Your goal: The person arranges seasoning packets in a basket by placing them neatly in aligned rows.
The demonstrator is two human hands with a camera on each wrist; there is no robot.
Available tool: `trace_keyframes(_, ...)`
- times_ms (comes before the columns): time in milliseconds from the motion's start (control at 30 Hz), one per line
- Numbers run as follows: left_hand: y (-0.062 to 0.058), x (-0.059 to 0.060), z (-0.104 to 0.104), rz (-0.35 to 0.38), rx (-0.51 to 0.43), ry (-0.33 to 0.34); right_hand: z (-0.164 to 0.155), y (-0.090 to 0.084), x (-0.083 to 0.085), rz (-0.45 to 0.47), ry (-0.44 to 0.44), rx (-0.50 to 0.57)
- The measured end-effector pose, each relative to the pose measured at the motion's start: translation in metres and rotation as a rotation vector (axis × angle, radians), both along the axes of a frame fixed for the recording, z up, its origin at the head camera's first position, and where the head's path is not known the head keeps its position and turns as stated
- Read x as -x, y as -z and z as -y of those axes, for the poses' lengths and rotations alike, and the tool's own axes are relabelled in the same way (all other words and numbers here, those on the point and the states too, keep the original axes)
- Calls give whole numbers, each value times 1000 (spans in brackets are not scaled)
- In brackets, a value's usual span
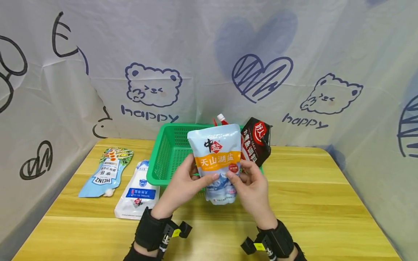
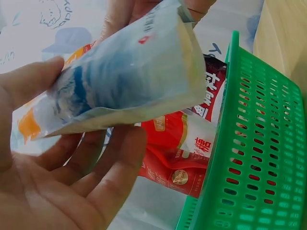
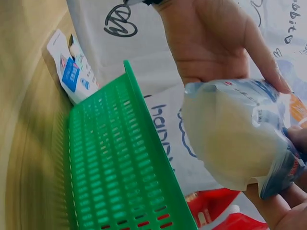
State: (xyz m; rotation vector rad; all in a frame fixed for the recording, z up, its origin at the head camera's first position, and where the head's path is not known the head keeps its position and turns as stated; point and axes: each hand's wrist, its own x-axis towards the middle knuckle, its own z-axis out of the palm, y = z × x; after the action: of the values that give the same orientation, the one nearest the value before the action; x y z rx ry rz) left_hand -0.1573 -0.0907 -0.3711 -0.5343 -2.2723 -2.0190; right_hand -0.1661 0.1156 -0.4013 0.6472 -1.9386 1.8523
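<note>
Both hands on the pale blue plastic salt pouch with orange band (image 1: pixel 217 159): left hand (image 1: pixel 183 185) and right hand (image 1: pixel 253 188) pinch its lower sides, thumbs in front. Pouch sits upright, long axis vertical, top up, label toward camera, just in front of the green perforated plastic basket (image 1: pixel 168 152). Hands equally near.

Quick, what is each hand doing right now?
Left hand: holding the salt bag, thumb on its front, fingers behind.
Right hand: holding the same salt bag from the other side.
</note>
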Motion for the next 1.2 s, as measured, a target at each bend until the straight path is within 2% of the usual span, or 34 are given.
trace_keyframes(233, 0, -1, 1, 12, 89, 56, 4, 1, -3, 8, 27, 75)
trace_keyframes(467, 0, 0, 3, -99, 134, 41, 4, 0, -1, 48, -33, 83)
trace_keyframes(567, 1, 0, 4, -117, 142, 42, 1, -2, 0, 56, -56, 59)
trace_keyframes(700, -1, -1, 6, -96, 166, 39, -8, -8, 2, 52, -68, 40)
trace_keyframes(867, -5, -4, 10, -35, 208, 61, -24, -21, 2, 64, -71, 89)
trace_keyframes(1067, -6, -5, 12, 16, 248, 143, -40, -35, 1, 102, -51, 89)
trace_keyframes(1200, -3, -4, 13, 18, 296, 204, -49, -42, 0, 115, -36, -1)
